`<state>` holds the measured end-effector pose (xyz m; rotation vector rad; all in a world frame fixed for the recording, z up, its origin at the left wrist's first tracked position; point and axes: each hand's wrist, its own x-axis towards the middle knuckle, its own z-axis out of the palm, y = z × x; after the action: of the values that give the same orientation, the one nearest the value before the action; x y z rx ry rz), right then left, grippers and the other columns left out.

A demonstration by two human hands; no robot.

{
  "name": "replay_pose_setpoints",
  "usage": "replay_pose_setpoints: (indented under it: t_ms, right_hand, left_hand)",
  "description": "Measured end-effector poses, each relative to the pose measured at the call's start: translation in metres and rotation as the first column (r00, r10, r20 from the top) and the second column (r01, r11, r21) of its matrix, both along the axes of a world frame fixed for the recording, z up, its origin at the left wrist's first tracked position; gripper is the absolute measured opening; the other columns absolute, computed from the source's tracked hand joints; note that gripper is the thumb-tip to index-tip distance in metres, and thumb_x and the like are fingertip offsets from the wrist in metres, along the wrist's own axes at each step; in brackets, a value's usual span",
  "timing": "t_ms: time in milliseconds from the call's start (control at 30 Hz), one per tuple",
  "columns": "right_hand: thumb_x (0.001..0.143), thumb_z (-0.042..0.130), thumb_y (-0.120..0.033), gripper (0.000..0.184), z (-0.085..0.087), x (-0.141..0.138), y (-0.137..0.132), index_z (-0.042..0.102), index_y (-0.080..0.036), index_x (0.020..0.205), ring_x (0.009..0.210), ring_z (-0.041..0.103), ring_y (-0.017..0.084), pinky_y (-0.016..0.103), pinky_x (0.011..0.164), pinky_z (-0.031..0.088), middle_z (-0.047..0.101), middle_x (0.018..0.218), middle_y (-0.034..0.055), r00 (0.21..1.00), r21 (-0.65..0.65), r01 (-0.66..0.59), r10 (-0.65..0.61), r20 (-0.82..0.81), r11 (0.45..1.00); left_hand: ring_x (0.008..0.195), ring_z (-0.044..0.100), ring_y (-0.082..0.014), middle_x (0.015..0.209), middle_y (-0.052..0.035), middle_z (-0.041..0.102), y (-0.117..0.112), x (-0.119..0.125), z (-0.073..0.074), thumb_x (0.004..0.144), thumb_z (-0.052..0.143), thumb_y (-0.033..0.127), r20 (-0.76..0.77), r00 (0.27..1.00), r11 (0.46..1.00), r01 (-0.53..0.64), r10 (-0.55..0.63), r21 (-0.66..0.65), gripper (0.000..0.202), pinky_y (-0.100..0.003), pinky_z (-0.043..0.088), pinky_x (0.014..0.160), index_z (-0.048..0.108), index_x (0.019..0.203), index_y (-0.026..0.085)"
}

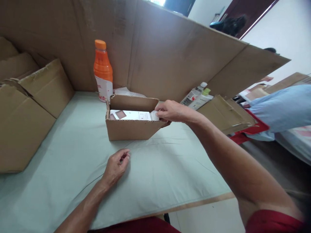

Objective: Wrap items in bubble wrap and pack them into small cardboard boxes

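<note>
Head view shows the carton already in the uncovered box toward the table's back edge, the right hand's fingers pinching a packet not yet released, the left hand empty, loosely curled nearer the front edge.

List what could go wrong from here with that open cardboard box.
The cardboard box might slide or tip: the right hand reaches in at its right end, while the left hand lies on the cloth, not bracing it.

The white item at the right fingertips could snag, sitting beside the white carton.

The orange bottle stands close behind the box's left corner; a shove could topple it.
</note>
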<state>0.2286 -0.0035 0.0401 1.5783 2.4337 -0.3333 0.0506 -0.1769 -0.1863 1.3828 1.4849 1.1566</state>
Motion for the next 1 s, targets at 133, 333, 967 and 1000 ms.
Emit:
replay_pose_setpoints:
  t_ms: [133, 333, 967, 1000]
  right_hand:
    - [0.077, 0.059, -0.014, 0.019, -0.009, -0.002, 0.004, 0.077, -0.021, 0.081, 0.066, 0.059, 0.014, 0.026, 0.058, 0.033, 0.072, 0.077, 0.0, 0.996, 0.094, -0.059, 0.053, 0.067, 0.994]
    - [0.08, 0.061, -0.017, 0.021, -0.016, 0.017, -0.001, 0.079, -0.023, 0.091, 0.071, 0.062, 0.015, 0.026, 0.064, 0.039, 0.075, 0.086, 0.0005, 0.979, 0.277, 0.06, -0.003, -0.201, 0.959]
    - [0.081, 0.063, -0.037, 0.02, -0.133, 0.089, -0.071, 0.064, -0.018, 0.087, 0.062, 0.061, 0.019, 0.032, 0.062, 0.051, 0.069, 0.077, 0.0049, 0.63, 0.163, 0.462, -0.193, -0.752, 0.872]
    - [0.082, 0.062, -0.039, 0.021, -0.132, 0.101, -0.088, 0.063, -0.019, 0.083, 0.06, 0.06, 0.019, 0.032, 0.061, 0.051, 0.069, 0.076, 0.0054, 0.63, 0.2, 0.496, -0.191, -0.753, 0.845]
  left_hand:
    - [0.074, 0.068, -0.0164, 0.085, -0.0053, 0.075, -0.001, 0.002, 0.0, 0.084, 0.053, 0.032, -0.059, 0.998, 0.999, 0.006, -0.004, 0.047, 0.03, -0.026, 0.052, 0.061, 0.072, 0.102, 0.017]
    - [0.08, 0.068, -0.0181, 0.091, -0.0065, 0.074, -0.008, -0.007, 0.016, 0.087, 0.054, 0.035, -0.095, 0.981, 0.983, -0.158, 0.167, 0.093, 0.027, -0.027, 0.054, 0.066, 0.071, 0.1, 0.018]
    - [0.111, 0.065, -0.0234, 0.118, -0.0094, 0.07, 0.068, 0.016, 0.065, 0.074, 0.074, 0.034, 0.329, 0.927, 0.961, -0.237, 0.18, 0.145, 0.052, -0.038, 0.054, 0.098, 0.062, 0.122, 0.017]
    - [0.113, 0.065, -0.0237, 0.121, -0.0097, 0.069, 0.061, 0.026, 0.066, 0.075, 0.074, 0.035, 0.343, 0.93, 0.972, -0.19, 0.134, 0.136, 0.054, -0.038, 0.054, 0.099, 0.061, 0.124, 0.017]
